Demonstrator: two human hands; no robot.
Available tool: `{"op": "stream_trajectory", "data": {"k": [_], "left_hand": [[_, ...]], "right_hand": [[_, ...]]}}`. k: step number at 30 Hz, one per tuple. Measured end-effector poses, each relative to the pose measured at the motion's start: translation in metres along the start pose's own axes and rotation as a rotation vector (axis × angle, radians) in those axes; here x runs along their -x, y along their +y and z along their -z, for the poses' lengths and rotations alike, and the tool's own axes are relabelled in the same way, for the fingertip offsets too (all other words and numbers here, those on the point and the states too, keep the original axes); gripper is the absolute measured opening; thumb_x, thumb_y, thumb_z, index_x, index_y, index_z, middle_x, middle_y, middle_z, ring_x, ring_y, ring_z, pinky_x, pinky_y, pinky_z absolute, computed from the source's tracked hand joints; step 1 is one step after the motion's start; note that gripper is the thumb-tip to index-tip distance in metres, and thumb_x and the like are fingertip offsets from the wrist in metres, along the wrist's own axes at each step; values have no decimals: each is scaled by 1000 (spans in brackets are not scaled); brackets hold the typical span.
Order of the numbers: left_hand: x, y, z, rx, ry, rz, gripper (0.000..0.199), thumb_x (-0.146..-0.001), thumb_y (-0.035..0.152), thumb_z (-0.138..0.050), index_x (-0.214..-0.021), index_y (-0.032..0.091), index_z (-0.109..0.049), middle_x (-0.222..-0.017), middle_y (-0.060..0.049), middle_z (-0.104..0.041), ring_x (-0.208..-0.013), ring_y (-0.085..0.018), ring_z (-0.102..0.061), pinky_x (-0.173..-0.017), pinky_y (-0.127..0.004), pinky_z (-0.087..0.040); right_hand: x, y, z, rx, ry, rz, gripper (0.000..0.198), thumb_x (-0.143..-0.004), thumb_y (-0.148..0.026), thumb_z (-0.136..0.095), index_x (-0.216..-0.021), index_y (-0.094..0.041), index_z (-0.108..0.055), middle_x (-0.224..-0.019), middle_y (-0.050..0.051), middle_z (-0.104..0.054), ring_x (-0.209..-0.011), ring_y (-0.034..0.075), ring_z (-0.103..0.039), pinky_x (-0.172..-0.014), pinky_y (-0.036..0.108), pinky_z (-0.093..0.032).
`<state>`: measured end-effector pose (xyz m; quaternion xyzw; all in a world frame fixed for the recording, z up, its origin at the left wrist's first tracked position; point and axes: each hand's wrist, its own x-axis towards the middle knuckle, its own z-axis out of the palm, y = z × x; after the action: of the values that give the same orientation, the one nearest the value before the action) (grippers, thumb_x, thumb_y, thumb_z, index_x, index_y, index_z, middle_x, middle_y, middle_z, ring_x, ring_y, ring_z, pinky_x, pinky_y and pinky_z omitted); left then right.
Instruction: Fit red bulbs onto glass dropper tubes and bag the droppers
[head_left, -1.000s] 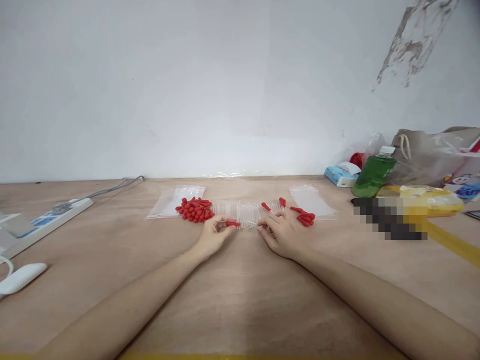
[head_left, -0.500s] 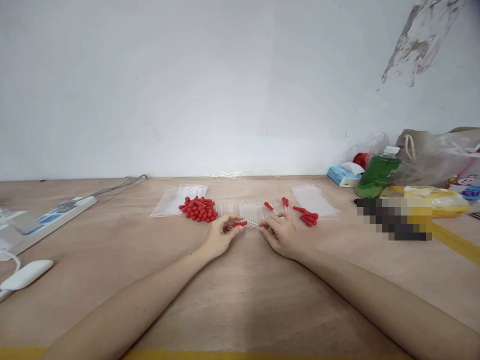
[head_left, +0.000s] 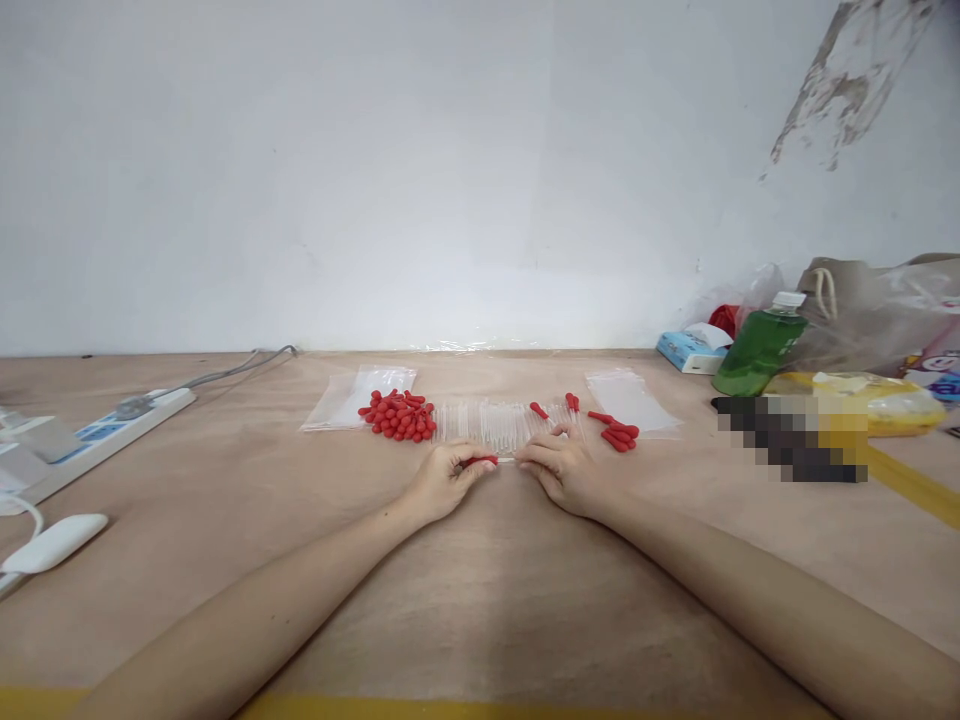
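Note:
My left hand (head_left: 444, 482) is closed on a red rubber dropper bulb (head_left: 484, 461), pinched between thumb and fingers. My right hand (head_left: 568, 472) pinches a thin clear dropper tube (head_left: 508, 460), which lies in line with the bulb; its left end meets the bulb's mouth, though how far in it sits I cannot tell. Just beyond both hands is a row of clear tubes (head_left: 480, 422). A heap of red bulbs (head_left: 397, 417) lies to the left of the row. Several more red bulbs (head_left: 619, 437), some seemingly on tubes, lie to the right.
Clear plastic bags lie flat at the left (head_left: 328, 405) and right (head_left: 634, 400). A power strip (head_left: 97, 440) with plugs and a white cable device (head_left: 56, 545) sits far left. On the right stand a tissue pack (head_left: 686, 352), a green bottle (head_left: 761, 345) and a yellow package (head_left: 885, 405).
My left hand has lowered slightly, and the bulb and tube have come together into one straight line. The tube was slanted before. My right hand has barely moved.

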<state>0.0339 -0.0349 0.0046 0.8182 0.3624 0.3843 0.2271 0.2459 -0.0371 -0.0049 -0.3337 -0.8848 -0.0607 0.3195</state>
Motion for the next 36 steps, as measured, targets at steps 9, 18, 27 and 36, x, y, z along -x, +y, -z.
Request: {"op": "stream_trajectory", "data": {"k": [9,18,27,36], "left_hand": [[3,7,0,-110,-38,-54,18,-81,28,-51,-86,20,-66,-77,-4,-64,-69,-14,-56,-63,-25,-44],[5,6,-2,-129,-68,-133,17,-81,26,-50,-86,18,-65,-76,-4,-61,-70,-14,-55,-65,-25,-43],[1,0,3,-104,-8,-73,24,-78,26,-54,-101,20,-61,-93,-5,-61,-82,-15,-56,-70,-26,-45],[4,-2,4,-226,57,-60,31,-78,26,-54,-109,22,-54,-97,-5,-56,-87,-17,-52,-72,-29,-45]], "right_hand": [[-1,-12,5,77,24,8,23,-87,-19,-38,-87,-20,-61,-75,2,-62,-67,13,-52,-72,32,-28],[-3,-11,-1,61,-30,28,25,-88,-21,-34,-77,-16,-56,-66,2,-58,-60,13,-49,-65,29,-28],[-19,-13,21,31,-208,-15,21,-84,-19,-42,-76,-18,-61,-76,5,-63,-75,16,-55,-71,29,-35],[-19,57,56,294,-129,-968,31,-75,-39,-45,-65,-18,-66,-67,8,-65,-71,22,-58,-65,30,-34]]}}
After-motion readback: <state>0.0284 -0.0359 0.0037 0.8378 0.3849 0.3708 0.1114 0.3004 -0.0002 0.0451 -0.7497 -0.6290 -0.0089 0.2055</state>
